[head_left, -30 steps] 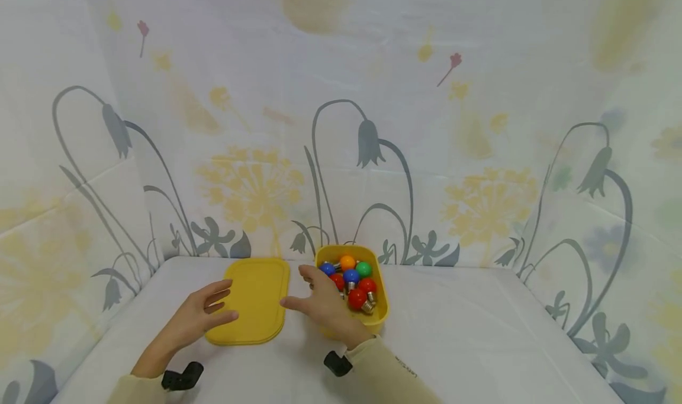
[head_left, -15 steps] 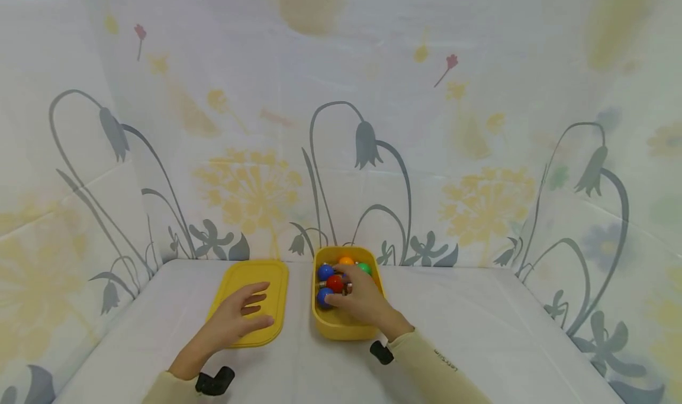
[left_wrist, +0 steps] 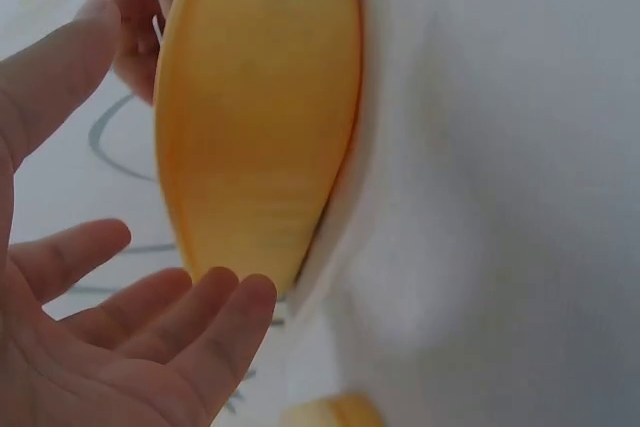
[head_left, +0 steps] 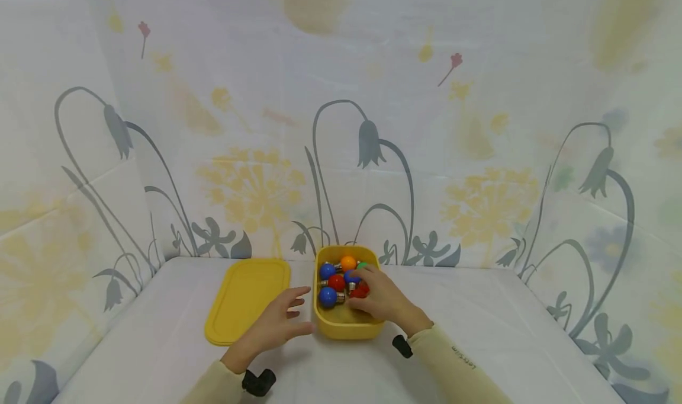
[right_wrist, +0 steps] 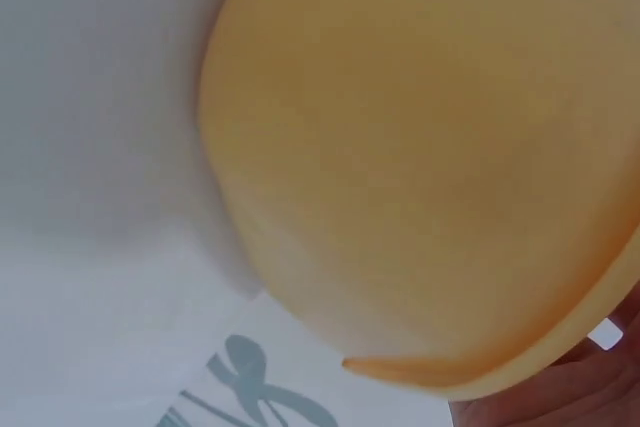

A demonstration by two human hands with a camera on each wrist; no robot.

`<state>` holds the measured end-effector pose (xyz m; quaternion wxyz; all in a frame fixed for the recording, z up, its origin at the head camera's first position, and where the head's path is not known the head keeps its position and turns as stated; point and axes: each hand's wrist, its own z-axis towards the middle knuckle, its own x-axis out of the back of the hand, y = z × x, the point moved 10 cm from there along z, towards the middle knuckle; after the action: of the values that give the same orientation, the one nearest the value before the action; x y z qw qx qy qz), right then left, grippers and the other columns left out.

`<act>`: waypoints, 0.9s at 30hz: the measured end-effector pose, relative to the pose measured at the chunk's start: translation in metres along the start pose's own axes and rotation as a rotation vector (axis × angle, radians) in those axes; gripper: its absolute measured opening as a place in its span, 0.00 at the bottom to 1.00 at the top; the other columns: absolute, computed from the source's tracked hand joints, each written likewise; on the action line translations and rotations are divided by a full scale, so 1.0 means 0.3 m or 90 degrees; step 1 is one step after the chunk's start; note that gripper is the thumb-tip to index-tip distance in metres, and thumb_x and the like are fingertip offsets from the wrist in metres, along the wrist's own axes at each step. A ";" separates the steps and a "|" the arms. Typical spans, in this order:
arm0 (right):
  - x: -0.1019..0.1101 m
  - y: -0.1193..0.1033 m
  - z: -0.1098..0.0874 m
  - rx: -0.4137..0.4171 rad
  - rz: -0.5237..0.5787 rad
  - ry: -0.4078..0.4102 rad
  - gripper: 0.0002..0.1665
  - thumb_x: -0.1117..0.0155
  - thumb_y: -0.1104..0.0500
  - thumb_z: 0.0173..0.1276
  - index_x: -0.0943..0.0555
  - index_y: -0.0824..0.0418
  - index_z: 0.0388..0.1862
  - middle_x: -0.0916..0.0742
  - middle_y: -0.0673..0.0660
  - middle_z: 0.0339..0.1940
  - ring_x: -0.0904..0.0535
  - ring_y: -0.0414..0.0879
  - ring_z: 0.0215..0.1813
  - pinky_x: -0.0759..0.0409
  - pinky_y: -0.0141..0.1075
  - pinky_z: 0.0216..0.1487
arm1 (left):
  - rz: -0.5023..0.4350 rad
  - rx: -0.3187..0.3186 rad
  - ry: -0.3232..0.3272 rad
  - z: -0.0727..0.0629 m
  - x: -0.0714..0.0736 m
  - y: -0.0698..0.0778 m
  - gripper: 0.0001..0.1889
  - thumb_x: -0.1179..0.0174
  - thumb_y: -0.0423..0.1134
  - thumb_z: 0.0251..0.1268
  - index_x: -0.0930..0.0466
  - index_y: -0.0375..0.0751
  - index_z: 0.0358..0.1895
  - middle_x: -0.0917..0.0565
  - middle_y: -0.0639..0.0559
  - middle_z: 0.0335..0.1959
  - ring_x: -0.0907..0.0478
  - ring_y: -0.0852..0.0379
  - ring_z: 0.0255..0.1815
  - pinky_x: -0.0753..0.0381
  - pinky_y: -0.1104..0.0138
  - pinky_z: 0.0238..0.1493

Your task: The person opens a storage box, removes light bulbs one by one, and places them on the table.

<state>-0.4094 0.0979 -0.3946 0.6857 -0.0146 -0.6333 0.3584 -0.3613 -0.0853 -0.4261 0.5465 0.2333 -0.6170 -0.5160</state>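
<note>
A yellow box (head_left: 348, 332) holds several small round light bulbs with silver screw bases. Among them are a blue bulb (head_left: 327, 297), a red bulb (head_left: 336, 282) and an orange bulb (head_left: 348, 263). My right hand (head_left: 385, 297) reaches into the box from the right, thumb and fingers spread about red bulbs (head_left: 364, 288). The hand partly covers these, and I cannot tell whether it grips one. My left hand (head_left: 274, 327) stands just left of the box, fingers apart, holding nothing. In the left wrist view its fingertips (left_wrist: 258, 295) overlap the box wall (left_wrist: 265, 117).
A flat yellow lid (head_left: 247, 300) lies left of the box on the white tabletop (head_left: 479, 327). Behind rises a white cloth backdrop (head_left: 341, 66) with printed flowers. A black wrist mount (head_left: 259, 382) sits at the left sleeve.
The left hand has moved right, from over the lid to beside the box. The right hand came from the box's left side to the red bulbs on its right, uncovering a blue bulb.
</note>
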 end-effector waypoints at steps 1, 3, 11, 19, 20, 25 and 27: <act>0.000 0.004 0.000 0.000 -0.006 -0.003 0.34 0.28 0.47 0.58 0.24 0.57 0.61 0.24 0.55 0.58 0.28 0.55 0.59 0.29 0.51 0.64 | -0.006 0.002 0.002 0.006 -0.011 -0.001 0.42 0.29 0.46 0.54 0.39 0.37 0.70 0.37 0.37 0.69 0.35 0.35 0.65 0.28 0.46 0.61; 0.000 0.006 0.000 0.007 -0.018 -0.009 0.34 0.27 0.48 0.57 0.24 0.59 0.60 0.24 0.56 0.58 0.27 0.55 0.58 0.29 0.52 0.63 | -0.020 -0.004 0.005 0.015 -0.029 0.003 0.43 0.29 0.46 0.54 0.40 0.36 0.70 0.38 0.36 0.69 0.34 0.35 0.64 0.28 0.46 0.60; -0.026 0.017 0.005 0.009 -0.067 -0.059 0.33 0.26 0.50 0.56 0.23 0.57 0.60 0.24 0.56 0.57 0.26 0.50 0.52 0.25 0.49 0.60 | -0.061 -0.009 0.019 0.041 -0.063 -0.012 0.41 0.30 0.44 0.56 0.41 0.36 0.70 0.37 0.37 0.69 0.32 0.37 0.64 0.25 0.51 0.58; -0.067 0.036 0.011 -0.007 -0.072 -0.099 0.26 0.27 0.53 0.58 0.21 0.54 0.55 0.24 0.53 0.53 0.26 0.46 0.48 0.21 0.44 0.56 | -0.100 -0.006 0.035 0.059 -0.079 -0.030 0.40 0.31 0.40 0.58 0.42 0.33 0.71 0.38 0.35 0.70 0.34 0.36 0.65 0.23 0.54 0.57; -0.069 0.035 0.012 -0.004 -0.073 -0.100 0.24 0.27 0.54 0.58 0.20 0.54 0.54 0.24 0.53 0.53 0.26 0.46 0.47 0.21 0.44 0.55 | -0.105 -0.003 0.037 0.061 -0.081 -0.033 0.40 0.31 0.40 0.58 0.42 0.33 0.71 0.38 0.35 0.70 0.34 0.36 0.65 0.23 0.55 0.57; -0.074 0.026 0.022 0.020 -0.084 -0.097 0.18 0.28 0.55 0.60 0.19 0.54 0.49 0.22 0.52 0.49 0.26 0.45 0.47 0.21 0.42 0.54 | -0.113 0.005 0.039 0.065 -0.085 -0.037 0.41 0.31 0.41 0.57 0.42 0.33 0.71 0.38 0.34 0.69 0.33 0.36 0.65 0.23 0.56 0.56; -0.075 0.023 0.027 0.027 -0.086 -0.095 0.15 0.29 0.54 0.60 0.18 0.53 0.46 0.22 0.51 0.47 0.27 0.44 0.45 0.21 0.40 0.53 | -0.114 0.006 0.040 0.064 -0.086 -0.039 0.41 0.31 0.41 0.57 0.43 0.33 0.71 0.38 0.33 0.69 0.34 0.35 0.65 0.23 0.56 0.57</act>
<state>-0.4184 0.0879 -0.4157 0.6597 0.0694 -0.6741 0.3250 -0.3746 -0.0602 -0.4450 0.5162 0.3059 -0.5786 -0.5524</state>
